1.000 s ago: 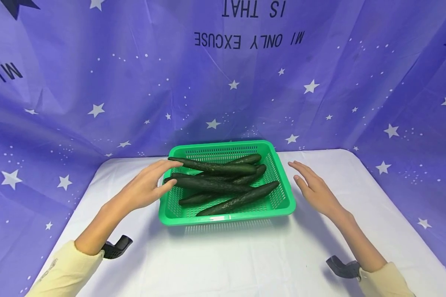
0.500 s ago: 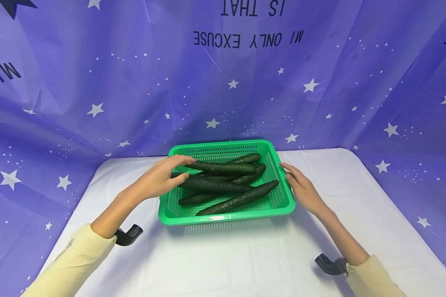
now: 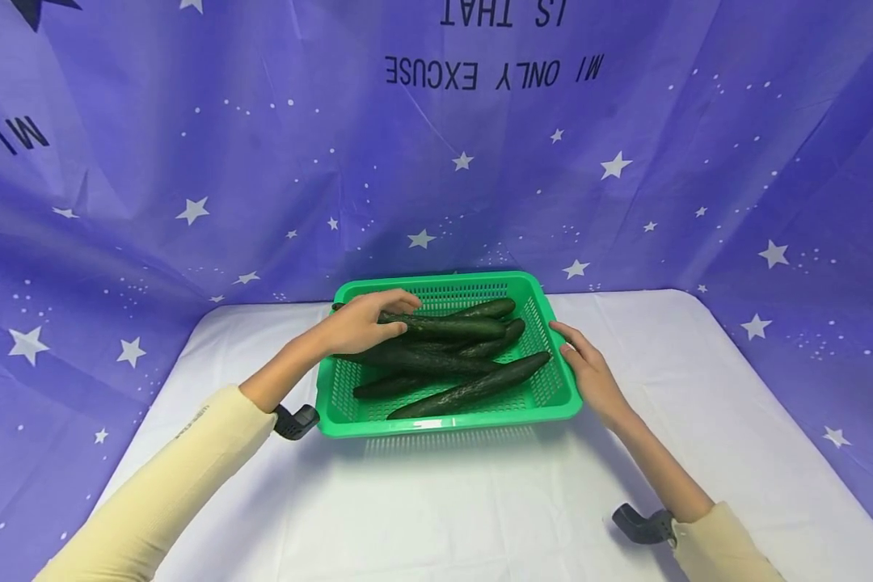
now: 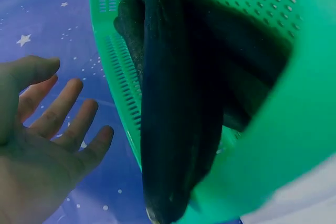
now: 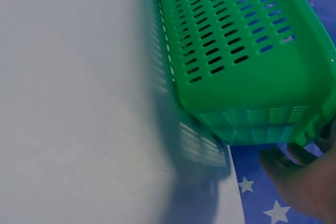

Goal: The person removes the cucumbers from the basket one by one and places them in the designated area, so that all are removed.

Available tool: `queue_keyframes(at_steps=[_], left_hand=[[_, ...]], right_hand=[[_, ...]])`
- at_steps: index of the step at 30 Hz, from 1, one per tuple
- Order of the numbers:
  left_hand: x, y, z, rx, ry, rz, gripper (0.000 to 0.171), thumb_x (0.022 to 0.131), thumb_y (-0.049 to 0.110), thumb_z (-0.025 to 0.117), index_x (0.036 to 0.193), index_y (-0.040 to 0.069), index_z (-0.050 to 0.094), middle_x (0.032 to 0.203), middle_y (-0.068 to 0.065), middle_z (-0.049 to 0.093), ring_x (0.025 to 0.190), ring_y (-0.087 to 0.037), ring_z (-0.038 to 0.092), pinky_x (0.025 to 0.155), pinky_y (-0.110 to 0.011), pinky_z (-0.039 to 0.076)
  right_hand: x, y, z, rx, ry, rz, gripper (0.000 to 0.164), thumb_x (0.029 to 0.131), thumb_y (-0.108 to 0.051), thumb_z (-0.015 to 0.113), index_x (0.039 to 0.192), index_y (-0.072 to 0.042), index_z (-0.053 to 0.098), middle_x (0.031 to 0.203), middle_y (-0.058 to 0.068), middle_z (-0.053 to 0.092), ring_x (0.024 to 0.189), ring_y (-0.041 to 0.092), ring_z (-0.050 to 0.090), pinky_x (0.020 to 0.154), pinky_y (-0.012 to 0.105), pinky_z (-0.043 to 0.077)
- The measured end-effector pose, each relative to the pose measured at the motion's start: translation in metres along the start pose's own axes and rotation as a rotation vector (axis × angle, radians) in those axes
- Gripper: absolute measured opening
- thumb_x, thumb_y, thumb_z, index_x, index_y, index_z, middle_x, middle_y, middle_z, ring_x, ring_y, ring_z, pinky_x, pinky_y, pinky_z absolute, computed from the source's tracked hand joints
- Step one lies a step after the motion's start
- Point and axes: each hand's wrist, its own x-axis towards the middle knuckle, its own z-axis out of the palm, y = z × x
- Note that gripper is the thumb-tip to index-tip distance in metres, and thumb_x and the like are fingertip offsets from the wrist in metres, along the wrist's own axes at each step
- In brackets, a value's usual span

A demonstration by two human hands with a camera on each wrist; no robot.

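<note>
A green plastic basket (image 3: pixel 407 428) holds several dark green cucumbers (image 3: pixel 473 392), piled at different angles. My left hand (image 3: pixel 356 325) reaches over the basket's left end, above the topmost cucumber (image 3: pixel 460 328). Its fingers and thumb are apart on either side of that cucumber in the head view. From the left wrist, the left hand (image 4: pixel 47 135) shows spread fingers with nothing in them, beside the long cucumber (image 4: pixel 168 87). My right hand (image 3: pixel 595 378) holds the basket's right rim, thumb and fingertips at the edge. The right wrist view shows bent fingers (image 5: pixel 281 161) at the basket's end wall.
The basket stands on a table with a white cloth (image 3: pixel 451 509), near its far edge. Behind and at both sides hangs a purple curtain (image 3: pixel 276 162) with stars and lettering. A black wrist mount (image 3: pixel 297 422) sits on the left forearm, another mount (image 3: pixel 642 525) on the right.
My left hand has moved right, from the basket's left rim to over the top cucumber. My right hand has come in from the right and taken hold of the basket's rim.
</note>
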Motion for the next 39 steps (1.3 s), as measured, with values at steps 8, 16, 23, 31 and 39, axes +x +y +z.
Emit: queue_keyframes(at_steps=[8, 16, 23, 31, 39], left_hand=[[0.029, -0.003, 0.002, -0.021, -0.139, -0.051, 0.045, 0.101, 0.010, 0.059, 0.145, 0.008, 0.048, 0.140, -0.017, 0.055, 0.131, -0.031, 0.049, 0.105, -0.050, 0.040], [0.049, -0.006, 0.008, -0.024, -0.215, -0.091, 0.047, 0.103, 0.009, 0.056, 0.149, 0.009, 0.044, 0.149, -0.019, 0.046, 0.137, -0.034, 0.043, 0.106, -0.051, 0.039], [0.063, -0.014, 0.016, 0.014, -0.255, -0.120, 0.049, 0.104, 0.013, 0.055, 0.151, 0.015, 0.044, 0.151, -0.011, 0.046, 0.139, -0.030, 0.040, 0.108, -0.051, 0.037], [0.075, -0.029, 0.021, 0.008, -0.307, -0.114, 0.047, 0.104, 0.009, 0.054, 0.151, 0.012, 0.045, 0.152, -0.011, 0.044, 0.141, -0.029, 0.038, 0.109, -0.049, 0.036], [0.083, -0.038, 0.024, 0.063, -0.367, -0.108, 0.050, 0.104, 0.008, 0.054, 0.153, 0.016, 0.043, 0.150, -0.015, 0.042, 0.139, -0.034, 0.038, 0.108, -0.051, 0.036]], right_hand=[[0.001, 0.008, 0.005, 0.202, 0.014, 0.026, 0.048, 0.111, -0.020, 0.033, 0.157, -0.011, 0.032, 0.159, 0.012, 0.031, 0.137, 0.030, 0.036, 0.096, 0.019, 0.039], [0.002, 0.011, 0.008, 0.301, 0.009, 0.032, 0.049, 0.111, -0.023, 0.031, 0.158, -0.010, 0.030, 0.160, 0.011, 0.028, 0.138, 0.029, 0.034, 0.097, 0.019, 0.041], [0.001, 0.013, 0.007, 0.340, -0.002, 0.050, 0.050, 0.111, -0.026, 0.032, 0.159, -0.010, 0.028, 0.160, 0.012, 0.028, 0.136, 0.031, 0.036, 0.096, 0.020, 0.043], [0.001, 0.013, 0.007, 0.355, 0.001, 0.054, 0.050, 0.111, -0.026, 0.032, 0.159, -0.011, 0.028, 0.158, 0.013, 0.030, 0.135, 0.033, 0.038, 0.094, 0.021, 0.045], [0.001, 0.014, 0.007, 0.349, 0.004, 0.050, 0.050, 0.111, -0.026, 0.032, 0.158, -0.011, 0.029, 0.155, 0.015, 0.033, 0.123, 0.018, 0.049, 0.092, 0.022, 0.047]])
